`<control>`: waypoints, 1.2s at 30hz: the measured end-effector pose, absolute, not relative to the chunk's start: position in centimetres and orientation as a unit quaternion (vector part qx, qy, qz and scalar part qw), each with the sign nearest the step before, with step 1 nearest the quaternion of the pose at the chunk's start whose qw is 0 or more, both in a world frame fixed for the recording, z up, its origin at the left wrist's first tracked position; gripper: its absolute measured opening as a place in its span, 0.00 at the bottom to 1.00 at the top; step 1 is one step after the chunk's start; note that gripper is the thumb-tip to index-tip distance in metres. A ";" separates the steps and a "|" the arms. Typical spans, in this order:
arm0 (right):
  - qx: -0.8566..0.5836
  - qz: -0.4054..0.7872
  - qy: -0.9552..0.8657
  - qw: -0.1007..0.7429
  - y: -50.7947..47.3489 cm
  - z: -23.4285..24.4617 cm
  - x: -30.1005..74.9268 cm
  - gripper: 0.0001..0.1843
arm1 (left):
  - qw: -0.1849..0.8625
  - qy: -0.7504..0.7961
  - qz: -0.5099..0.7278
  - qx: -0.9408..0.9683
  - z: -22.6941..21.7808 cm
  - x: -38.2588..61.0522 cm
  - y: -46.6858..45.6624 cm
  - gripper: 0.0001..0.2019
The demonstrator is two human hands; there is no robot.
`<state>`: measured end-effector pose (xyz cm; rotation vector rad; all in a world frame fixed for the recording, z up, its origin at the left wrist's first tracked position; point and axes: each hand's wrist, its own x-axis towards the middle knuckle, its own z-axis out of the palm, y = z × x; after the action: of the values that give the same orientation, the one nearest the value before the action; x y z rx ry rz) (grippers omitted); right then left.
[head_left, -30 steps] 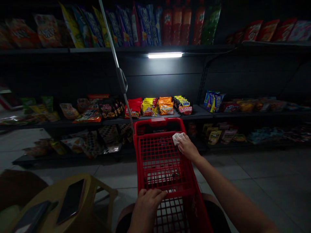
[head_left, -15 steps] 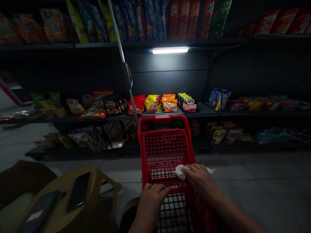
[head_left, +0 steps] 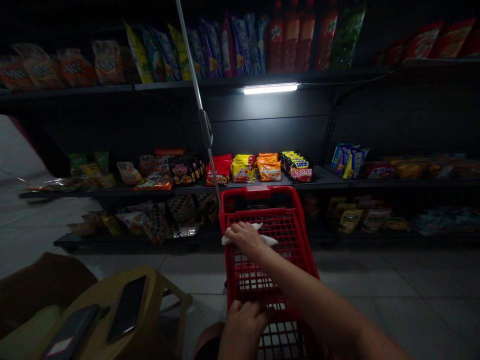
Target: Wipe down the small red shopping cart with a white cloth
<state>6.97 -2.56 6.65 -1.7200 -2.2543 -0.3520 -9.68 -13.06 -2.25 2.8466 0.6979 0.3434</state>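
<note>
snack shelves [head_left: 322, 175] behind; right hand [head_left: 243, 237], fingers together, presses a white wipe [head_left: 264, 241] to a red cart [head_left: 300, 250]; left hand [head_left: 242, 327] grips it.

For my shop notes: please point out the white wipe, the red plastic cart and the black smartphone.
White wipe [head_left: 267, 241], head view, strip beside the right hand [head_left: 244, 238]
Red plastic cart [head_left: 258, 190], head view, far rim
Black smartphone [head_left: 127, 308], head view, centre of its face

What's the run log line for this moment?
right hand: white wipe against red shopping cart | left hand: on cart | beside: snack shelf
</note>
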 end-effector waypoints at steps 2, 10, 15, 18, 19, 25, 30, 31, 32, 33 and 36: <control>-0.651 -0.138 -0.738 0.114 -2.4 7.2 9.6 0.10 | 0.107 0.234 0.113 0.960 -2.3 -9.7 -13.0 0.15; -0.811 -0.176 -0.555 0.050 -8.4 8.1 23.1 0.10 | 0.158 0.241 0.111 0.951 -1.3 -9.8 -13.5 0.18; -0.804 -0.163 -0.566 0.085 -5.9 8.0 20.1 0.11 | 0.154 0.240 0.110 0.952 -0.6 -9.4 -13.7 0.17; -0.763 -0.152 -0.621 0.099 -2.6 7.5 15.2 0.12 | 0.143 0.233 0.108 0.956 -1.0 -9.4 -13.5 0.16; -0.744 -0.148 -0.643 0.105 -1.7 7.3 13.5 0.13 | 0.137 0.231 0.104 0.958 -1.2 -9.4 -13.4 0.17; -0.641 -0.130 -0.744 0.138 -1.0 6.4 9.7 0.20 | 0.127 0.252 0.091 0.955 -1.8 -10.0 -13.5 0.19; -0.702 -0.153 -0.685 0.120 -4.9 6.5 16.4 0.14 | 0.152 0.242 0.122 0.950 -1.5 -10.1 -13.9 0.22; -0.726 -0.163 -0.659 0.109 -5.7 6.6 18.0 0.14 | 0.153 0.238 0.125 0.951 -1.5 -10.1 -13.9 0.22; -0.750 -0.170 -0.631 0.097 -6.5 6.7 19.5 0.13 | 0.153 0.235 0.127 0.952 -1.5 -10.0 -13.9 0.23; -0.771 -0.175 -0.606 0.086 -7.2 6.8 20.7 0.12 | 0.153 0.233 0.129 0.952 -1.5 -9.9 -13.8 0.23; -0.807 -0.177 -0.558 0.075 -8.8 6.8 22.3 0.12 | 0.151 0.231 0.128 0.953 -1.2 -9.4 -13.7 0.23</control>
<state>22.35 -8.85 6.81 -2.4226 -1.6742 -0.5316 -9.43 -13.73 -1.22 2.7351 0.6619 0.3684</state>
